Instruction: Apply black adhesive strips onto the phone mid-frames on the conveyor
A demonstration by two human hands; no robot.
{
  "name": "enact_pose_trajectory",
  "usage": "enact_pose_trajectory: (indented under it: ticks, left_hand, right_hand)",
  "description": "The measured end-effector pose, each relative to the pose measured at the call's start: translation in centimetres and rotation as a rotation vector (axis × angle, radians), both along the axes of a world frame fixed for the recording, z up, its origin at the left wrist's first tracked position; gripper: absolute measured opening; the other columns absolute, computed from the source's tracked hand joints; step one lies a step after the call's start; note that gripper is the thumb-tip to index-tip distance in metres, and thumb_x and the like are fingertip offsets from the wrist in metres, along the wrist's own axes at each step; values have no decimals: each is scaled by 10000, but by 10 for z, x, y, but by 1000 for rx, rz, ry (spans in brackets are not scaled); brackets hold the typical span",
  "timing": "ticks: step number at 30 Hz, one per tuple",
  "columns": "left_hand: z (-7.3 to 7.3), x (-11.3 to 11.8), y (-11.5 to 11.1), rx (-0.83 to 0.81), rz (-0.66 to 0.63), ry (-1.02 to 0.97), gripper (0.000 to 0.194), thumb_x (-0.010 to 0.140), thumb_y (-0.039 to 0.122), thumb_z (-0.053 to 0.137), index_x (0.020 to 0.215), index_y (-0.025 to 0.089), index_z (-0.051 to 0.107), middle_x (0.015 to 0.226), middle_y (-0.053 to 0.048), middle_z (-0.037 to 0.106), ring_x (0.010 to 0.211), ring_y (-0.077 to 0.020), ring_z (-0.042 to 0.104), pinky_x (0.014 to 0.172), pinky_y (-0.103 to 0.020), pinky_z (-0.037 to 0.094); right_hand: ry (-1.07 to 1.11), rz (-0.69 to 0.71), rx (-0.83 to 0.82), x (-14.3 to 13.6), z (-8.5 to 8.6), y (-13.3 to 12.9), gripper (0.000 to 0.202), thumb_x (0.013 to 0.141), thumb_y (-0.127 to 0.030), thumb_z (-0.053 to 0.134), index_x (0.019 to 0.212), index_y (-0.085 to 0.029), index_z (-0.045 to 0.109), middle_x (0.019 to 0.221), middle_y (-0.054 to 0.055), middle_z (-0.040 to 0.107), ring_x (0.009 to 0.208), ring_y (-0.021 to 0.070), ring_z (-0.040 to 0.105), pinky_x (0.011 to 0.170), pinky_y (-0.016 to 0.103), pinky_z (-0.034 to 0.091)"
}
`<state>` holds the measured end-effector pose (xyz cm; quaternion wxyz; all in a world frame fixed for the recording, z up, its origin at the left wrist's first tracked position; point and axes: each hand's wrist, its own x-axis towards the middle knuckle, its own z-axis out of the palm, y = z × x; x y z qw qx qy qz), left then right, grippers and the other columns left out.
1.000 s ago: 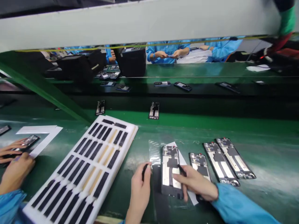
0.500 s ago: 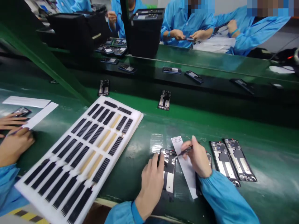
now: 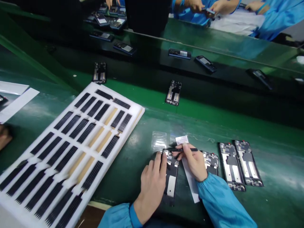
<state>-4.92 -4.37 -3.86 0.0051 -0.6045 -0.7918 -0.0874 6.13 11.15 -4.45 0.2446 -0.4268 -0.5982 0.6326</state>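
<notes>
An opened phone (image 3: pixel 171 177) with bare circuit parts at its top lies in front of me. My left hand (image 3: pixel 153 180) rests along its left edge, fingertips pressed on the upper left corner. Between the fingers of my right hand (image 3: pixel 193 161) are thin black tweezers (image 3: pixel 177 149), held nearly level, with their tip over the phone's top end. Under that hand runs a white paper strip (image 3: pixel 190 182) with rows of small dark dots at its far end. Another opened phone (image 3: pixel 211 162) lies partly hidden behind my right wrist.
Two opened phones (image 3: pixel 231 166) lie side by side at right. A white foam tray (image 3: pixel 96 88) of black strips fills the left. Clear film (image 3: pixel 159 141) lies beyond my phone. Farther off, a phone (image 3: pixel 174 92) lies on a green belt (image 3: pixel 142 95); co-workers' hands (image 3: pixel 219 7) show behind.
The view has tipped downward. My right hand has shifted slightly left, and the tweezers have swung from slanted to nearly level, over the phone's top. My left hand stays on the phone.
</notes>
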Motion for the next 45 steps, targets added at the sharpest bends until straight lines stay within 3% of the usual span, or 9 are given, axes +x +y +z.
enact_pose_trajectory:
  ticks: [11, 25, 27, 31, 33, 40, 45]
  left_hand:
    - [3, -1, 3, 19, 6, -18, 573, 839, 41, 585, 1405, 117, 541, 1341, -129, 626, 867, -209, 653, 682, -335, 594]
    - [8, 0, 12, -134, -7, 24, 624, 822, 24, 516, 1439, 118, 507, 1481, -144, 518, 882, -206, 652, 650, -310, 600]
    - [8, 2, 11, -142, -9, 44, 622, 823, 27, 509, 1439, 114, 508, 1464, -145, 536, 879, -211, 649, 650, -316, 600]
    - [4, 2, 10, -125, 8, 64, 616, 830, 29, 506, 1443, 91, 497, 1431, -151, 566, 859, -210, 651, 647, -316, 594]
    - [1, 0, 9, -84, 13, 55, 598, 840, 25, 504, 1434, 93, 506, 1445, -148, 557, 856, -202, 660, 645, -306, 589]
    - [-8, -6, 8, 110, 44, -21, 489, 912, 38, 468, 1392, 108, 527, 1392, -143, 604, 990, -212, 689, 734, -299, 597]
    - [-5, -6, 6, 194, 18, -107, 414, 934, 49, 464, 1335, 104, 554, 1298, -148, 661, 965, -226, 710, 736, -317, 596]
  right_hand:
    - [-23, 38, 112, -1, 4, 0, 388, 994, -497, 533, 890, -173, 720, 711, 61, 761, 536, 141, 678, 546, 248, 568]
    - [-4, 7, 56, -3, 3, -1, 397, 968, -518, 572, 880, -168, 736, 705, 65, 765, 560, 147, 703, 556, 245, 595]
    - [40, -44, -15, -2, 2, 2, 417, 937, -551, 603, 839, -165, 728, 681, 70, 762, 549, 164, 711, 538, 259, 602]
    - [203, -288, -168, 0, 3, 13, 477, 834, -631, 683, 709, -171, 684, 553, 52, 716, 432, 164, 666, 411, 239, 554]
    - [247, -322, -196, 1, 4, 17, 480, 797, -633, 722, 700, -165, 684, 541, 53, 709, 426, 159, 662, 394, 223, 539]
    - [230, -91, -184, -5, 4, 6, 443, 873, -592, 667, 841, -151, 698, 683, 79, 757, 576, 184, 727, 523, 271, 608]
    - [134, -17, -143, -7, 1, 2, 420, 908, -584, 625, 879, -171, 699, 742, 71, 771, 623, 206, 735, 546, 307, 617]
